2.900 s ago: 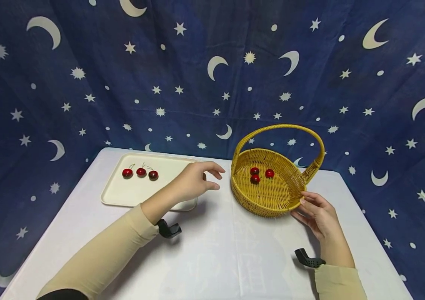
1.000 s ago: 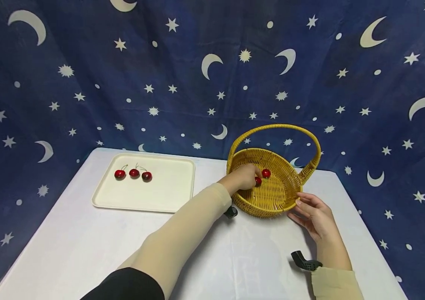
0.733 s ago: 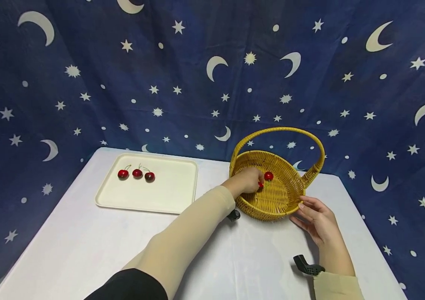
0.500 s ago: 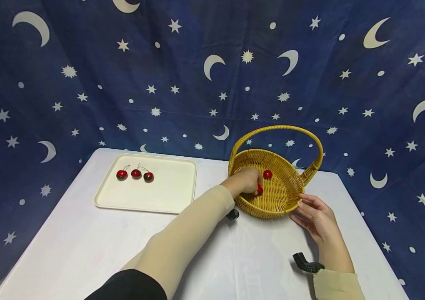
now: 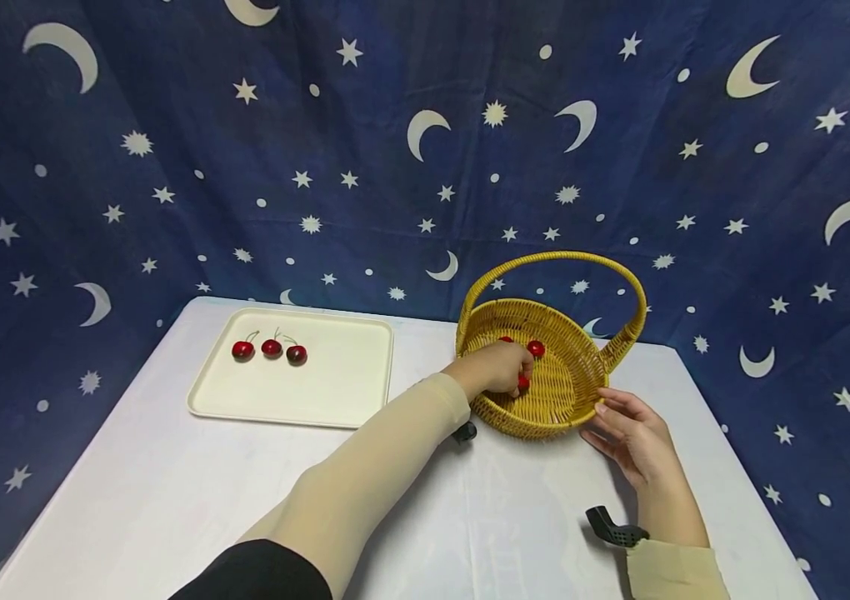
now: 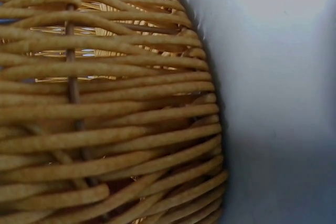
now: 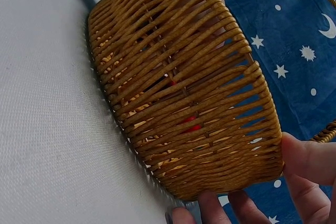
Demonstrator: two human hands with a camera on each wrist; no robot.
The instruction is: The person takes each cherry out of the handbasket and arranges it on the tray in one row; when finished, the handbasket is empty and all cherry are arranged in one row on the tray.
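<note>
Since a few seconds ago, the left hand has gone from the gap beside the tray down into the wicker basket, and the near cherry in there has shifted toward the near side. That cherry sits pinched between the curled thumb and fingers. Two more lie on the basket floor: the far cherry, mostly hidden behind the hand, and the right cherry, just past the fingertips. Across the basket, well apart from the left hand, the right hand grips the right near rim, thumb on top and fingers against the outer wall. To the left, the cream tray holds three stemmed cherries in a row toward its far left; its right half is bare. A strip of white cloth separates tray from basket, with the left sleeve slanting across it; more cloth spreads on the near side. The basket handle arches up before the starry backdrop.
</note>
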